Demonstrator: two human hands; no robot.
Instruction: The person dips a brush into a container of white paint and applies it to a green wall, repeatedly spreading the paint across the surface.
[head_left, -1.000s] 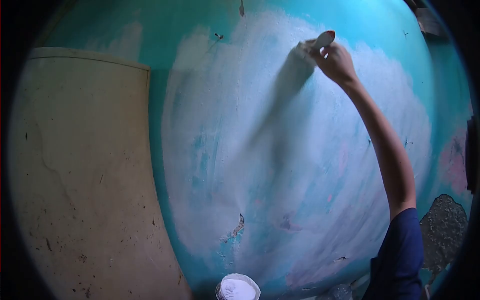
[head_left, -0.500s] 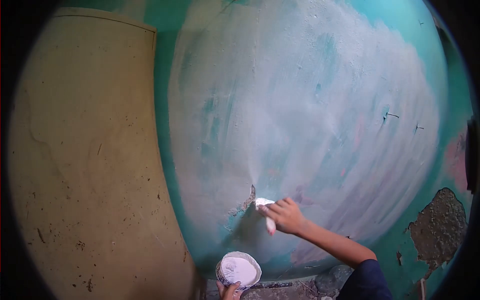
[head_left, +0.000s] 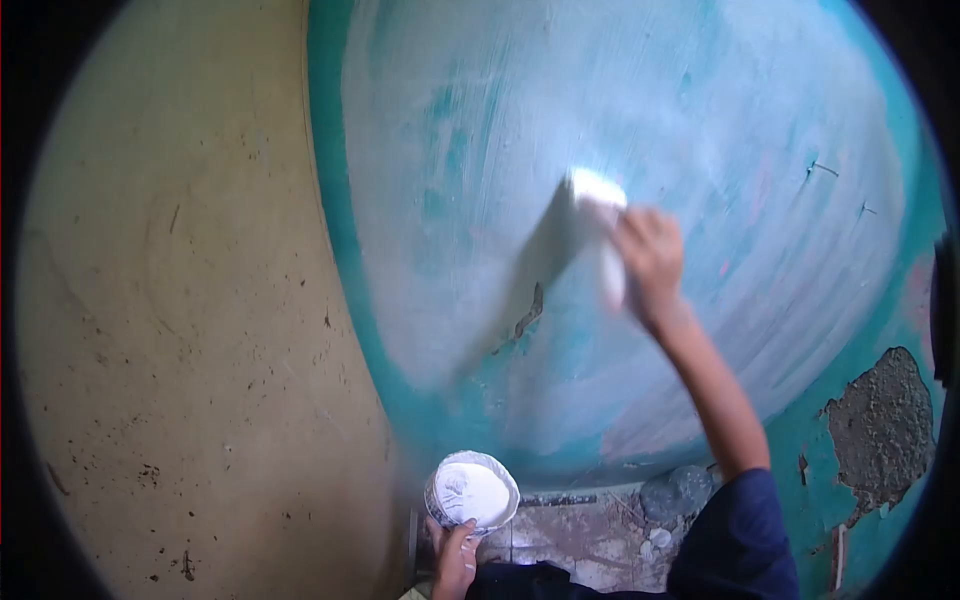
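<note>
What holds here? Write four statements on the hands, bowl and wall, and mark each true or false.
1. The right hand holds a white-coated tool against the wall. True.
2. The left hand is empty. False: it grips a bowl.
3. The bowl holds something white. True.
4. The wall is red all over. False: it is teal, smeared with white.

Patchy teal wall [head_left: 440, 180], beige panel [head_left: 180, 300] alongside
</note>
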